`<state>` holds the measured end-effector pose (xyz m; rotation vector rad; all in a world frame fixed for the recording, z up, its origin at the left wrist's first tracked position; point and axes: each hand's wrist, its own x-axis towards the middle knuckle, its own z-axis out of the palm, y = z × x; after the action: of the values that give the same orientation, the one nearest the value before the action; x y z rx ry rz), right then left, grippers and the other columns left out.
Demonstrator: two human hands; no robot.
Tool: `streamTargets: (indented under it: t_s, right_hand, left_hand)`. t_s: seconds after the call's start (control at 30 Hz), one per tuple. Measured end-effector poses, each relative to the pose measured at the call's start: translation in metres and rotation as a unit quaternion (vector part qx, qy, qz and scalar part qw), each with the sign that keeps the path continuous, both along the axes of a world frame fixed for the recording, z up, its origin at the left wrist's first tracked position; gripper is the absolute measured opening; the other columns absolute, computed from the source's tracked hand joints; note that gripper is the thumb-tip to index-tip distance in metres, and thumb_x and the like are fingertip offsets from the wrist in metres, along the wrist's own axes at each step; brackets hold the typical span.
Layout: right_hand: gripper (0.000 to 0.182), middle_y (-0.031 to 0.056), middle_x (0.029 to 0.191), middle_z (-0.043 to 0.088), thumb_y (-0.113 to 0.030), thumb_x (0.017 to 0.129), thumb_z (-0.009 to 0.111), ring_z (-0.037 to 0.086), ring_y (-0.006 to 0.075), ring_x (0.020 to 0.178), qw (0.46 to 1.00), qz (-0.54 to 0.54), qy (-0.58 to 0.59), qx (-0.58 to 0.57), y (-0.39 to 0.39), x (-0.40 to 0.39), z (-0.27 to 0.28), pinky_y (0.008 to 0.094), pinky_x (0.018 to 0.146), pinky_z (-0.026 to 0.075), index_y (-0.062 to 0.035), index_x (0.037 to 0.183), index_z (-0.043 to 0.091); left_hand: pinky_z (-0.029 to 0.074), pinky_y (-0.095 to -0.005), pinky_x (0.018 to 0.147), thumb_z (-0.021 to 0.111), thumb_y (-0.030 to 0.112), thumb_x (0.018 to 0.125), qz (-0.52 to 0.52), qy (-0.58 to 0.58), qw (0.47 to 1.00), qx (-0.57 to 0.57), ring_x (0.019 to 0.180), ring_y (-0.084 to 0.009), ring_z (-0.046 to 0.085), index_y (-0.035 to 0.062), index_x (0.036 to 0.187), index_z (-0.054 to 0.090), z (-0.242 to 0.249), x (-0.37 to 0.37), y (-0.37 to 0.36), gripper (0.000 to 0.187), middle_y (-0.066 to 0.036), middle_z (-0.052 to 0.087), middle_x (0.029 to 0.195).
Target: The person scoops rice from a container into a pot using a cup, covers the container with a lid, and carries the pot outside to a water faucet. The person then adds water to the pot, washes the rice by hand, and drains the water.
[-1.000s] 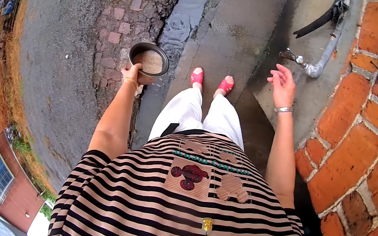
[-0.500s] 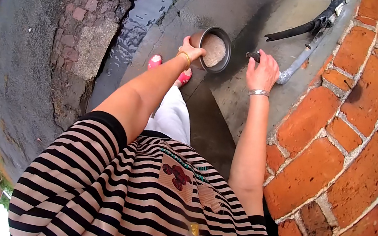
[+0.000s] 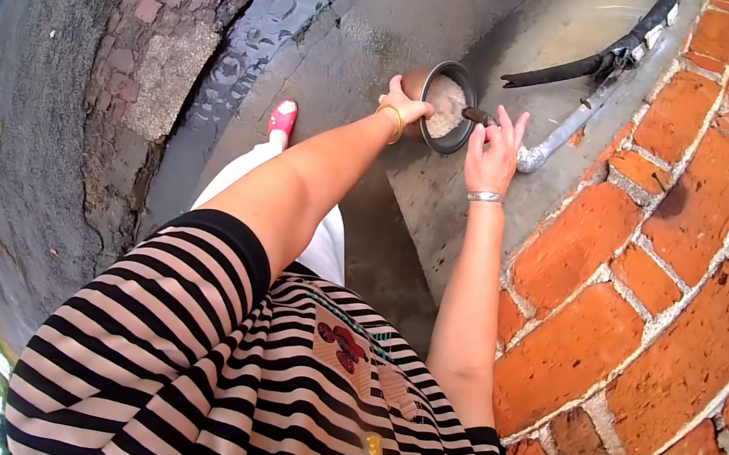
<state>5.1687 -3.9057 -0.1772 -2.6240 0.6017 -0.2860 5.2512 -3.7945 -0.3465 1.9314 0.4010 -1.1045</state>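
My left hand (image 3: 403, 105) grips the near left side of a round metal pot (image 3: 458, 139), thumb near its rim. Pale grains that look like rice (image 3: 445, 105) lie inside the tilted pot, and the mix looks wet. A dark tap (image 3: 476, 116) reaches over the pot's right rim. At that tap is my right hand (image 3: 492, 160), with thumb and forefinger pinched on it and the other fingers raised. Part of the tap is hidden behind the fingers.
An orange brick wall (image 3: 594, 336) rises close on the right. A grey pipe (image 3: 555, 144) and a black hose (image 3: 572, 72) run beside it. Left of my feet lies a water-filled gutter (image 3: 258, 28), bordered by broken paving (image 3: 170, 86).
My left hand has brought the pot right, under the tap. My right hand has shifted slightly left and down, its outer fingers now lifted. One foot has stepped left.
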Motion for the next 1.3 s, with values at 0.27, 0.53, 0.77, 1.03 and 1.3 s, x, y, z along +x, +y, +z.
streamTargets:
  t_s: [0.27, 0.53, 0.77, 1.03, 1.3]
  right_hand:
    - [0.025, 0.0153, 0.123, 0.055, -0.011, 0.08, 0.06, 0.03, 0.042, 0.13, 1.0, -0.006, -0.008, 0.004, 0.001, 0.001, -0.002, 0.0433, 0.103, 0.031, -0.0005, 0.06, 0.048]
    - [0.022, 0.0163, 0.123, 0.054, -0.011, 0.08, 0.059, 0.029, 0.042, 0.131, 1.0, 0.004, -0.006, -0.009, 0.001, 0.0, -0.003, 0.0441, 0.103, 0.031, -0.0003, 0.062, 0.051]
    - [0.022, 0.0162, 0.124, 0.053, -0.011, 0.08, 0.059, 0.027, 0.0412, 0.132, 1.0, 0.002, 0.002, -0.013, 0.003, 0.001, -0.002, 0.044, 0.104, 0.03, 0.0, 0.063, 0.052]
    - [0.022, 0.0161, 0.125, 0.052, -0.012, 0.081, 0.059, 0.026, 0.041, 0.132, 1.0, 0.004, 0.008, -0.014, 0.003, 0.001, -0.003, 0.0443, 0.104, 0.029, -0.0003, 0.062, 0.052]
    - [0.011, 0.0148, 0.132, 0.046, -0.01, 0.07, 0.07, 0.024, 0.0413, 0.133, 0.988, 0.085, 0.125, 0.028, -0.012, 0.0, 0.019, 0.0454, 0.106, 0.028, -0.0074, 0.076, 0.062]
  left_hand:
    - [0.045, -0.0318, 0.047, 0.073, 0.02, 0.054, 0.017, -0.021, 1.0, -0.002, 0.064, -0.0219, 0.058, 0.0126, 0.14, 0.021, 0.004, 0.001, 0.005, 0.101, -0.015, 0.06, 0.098]
    - [0.044, -0.0336, 0.045, 0.071, 0.018, 0.055, 0.04, -0.003, 0.999, -0.033, 0.064, -0.0235, 0.059, 0.0126, 0.141, 0.017, -0.009, -0.001, 0.008, 0.102, -0.016, 0.059, 0.095]
    - [0.043, -0.0335, 0.044, 0.071, 0.018, 0.055, 0.03, -0.005, 0.999, -0.031, 0.063, -0.0228, 0.058, 0.0129, 0.141, 0.016, 0.005, 0.004, 0.009, 0.102, -0.015, 0.059, 0.095]
    - [0.049, -0.0349, 0.05, 0.072, 0.02, 0.055, 0.04, 0.0, 0.999, -0.037, 0.074, -0.0251, 0.061, 0.0131, 0.141, 0.016, 0.009, 0.004, 0.004, 0.103, -0.016, 0.058, 0.105]
    - [0.052, -0.0365, 0.056, 0.073, 0.02, 0.055, 0.042, 0.0, 0.999, -0.03, 0.081, -0.0275, 0.062, 0.0125, 0.141, 0.017, 0.011, 0.005, 0.005, 0.103, -0.018, 0.057, 0.109]
